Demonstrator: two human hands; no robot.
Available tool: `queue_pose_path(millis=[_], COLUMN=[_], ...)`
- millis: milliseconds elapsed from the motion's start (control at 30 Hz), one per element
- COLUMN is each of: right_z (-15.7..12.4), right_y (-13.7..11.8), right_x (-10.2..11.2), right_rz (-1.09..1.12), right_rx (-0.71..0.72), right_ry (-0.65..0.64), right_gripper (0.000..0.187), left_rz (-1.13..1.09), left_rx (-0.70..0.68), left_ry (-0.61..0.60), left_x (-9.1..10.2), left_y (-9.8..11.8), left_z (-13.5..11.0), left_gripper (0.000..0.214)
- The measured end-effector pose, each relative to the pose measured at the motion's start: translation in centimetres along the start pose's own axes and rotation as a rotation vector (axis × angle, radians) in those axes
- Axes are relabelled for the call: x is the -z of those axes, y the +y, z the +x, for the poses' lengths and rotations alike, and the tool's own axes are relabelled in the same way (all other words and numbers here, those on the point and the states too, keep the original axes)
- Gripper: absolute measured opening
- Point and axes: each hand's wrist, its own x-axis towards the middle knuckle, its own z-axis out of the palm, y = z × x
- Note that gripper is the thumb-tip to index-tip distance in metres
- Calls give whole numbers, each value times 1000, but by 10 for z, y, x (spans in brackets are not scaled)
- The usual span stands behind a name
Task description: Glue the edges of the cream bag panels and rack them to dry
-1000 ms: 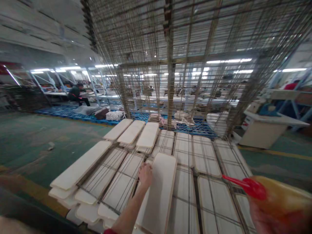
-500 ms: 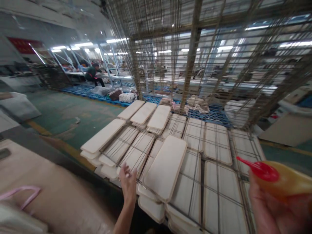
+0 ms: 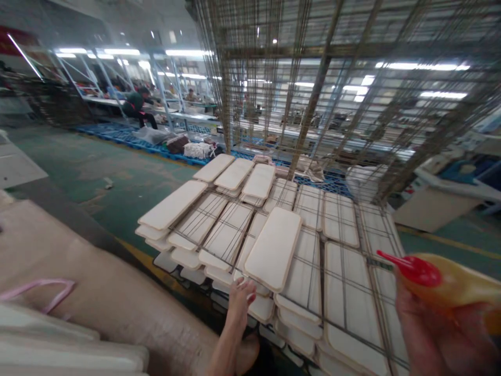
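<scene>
Left hand (image 3: 241,296) has neared one white board (image 3: 274,247); right hand (image 3: 425,326) holds bottle (image 3: 450,277).

One bottle (image 3: 464,274), one pink strap (image 3: 39,282), five topmost white boards (image 3: 274,248)

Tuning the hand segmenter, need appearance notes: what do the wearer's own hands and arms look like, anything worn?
The bare, ungloved left hand joins a bare, tapering left forearm; no sleeve, watch or bracelet shows there. Whether a finger carries a ring is too small to tell. The blurred, ungloved right hand is partly cut off; its sleeve, if any, is out of view.
</scene>
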Motion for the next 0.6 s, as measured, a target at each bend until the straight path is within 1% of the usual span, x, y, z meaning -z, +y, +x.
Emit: queue_pose_path(millis=[100, 200, 267, 333, 367, 433, 467, 533, 600], right_z=[-10, -9, -5, -3, -2, -1, 0, 5, 13], right_y=[-3, 0, 0, -3, -6, -10, -11, -10, -5], right_x=[0, 0, -4, -10, -14, -17, -17, -12, -3], right_rz=[50, 112, 133, 140, 145, 152, 152, 136, 121], right_rx=[-5, -29, -101, -172, -191, -184, -178, -159, -132], right_ry=[41, 35, 37, 75, 104, 149, 149, 112, 73], right_gripper=[21, 25, 27, 23, 21, 20, 22, 22, 22], left_rz=[-13, -43, -61, -69, -68, -59, -54, -51, -58], left_rx=[41, 42, 14, -26, -43, -62, -63, -45, 11], left_ry=[-41, -54, -47, -37, -26, 15, 44, 97, 110], left_x=[-5, -14, -19, -22, -22, -19, -18, -15, -17], left_y=[-8, -9, -8, -8, -7, -7, -6, -5, -5], left_z=[3, 2, -2, -6, -8, -10, -10, -12, -17], left_gripper=[28, 31, 35, 40, 43, 46, 47, 47, 40])
